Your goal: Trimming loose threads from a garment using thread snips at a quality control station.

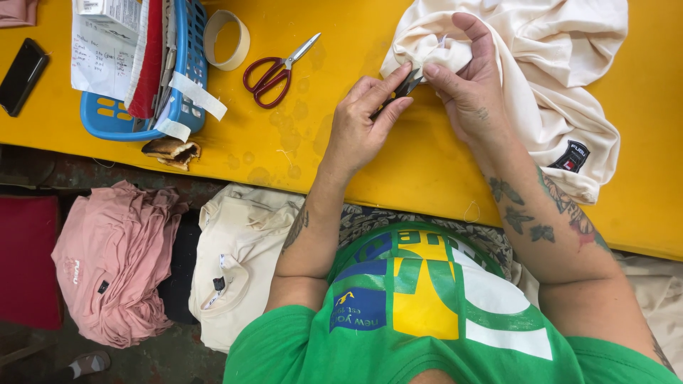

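A cream garment [555, 85] lies bunched on the yellow table [441, 163] at the upper right, with a dark sewn label near its lower edge. My right hand [469, 85] pinches a fold of the cream fabric between thumb and fingers. My left hand [363, 124] holds a small dark thread snipper [405, 87] with its tip at that fold. Both hands meet just left of the garment.
Red-handled scissors [274, 71] and a tape roll [228, 39] lie at the table's top centre. A blue basket [114, 117] with papers and cloth stands at left, a black phone [23, 75] beside it. Below the table edge sit pink [117, 263] and cream [238, 263] garment piles.
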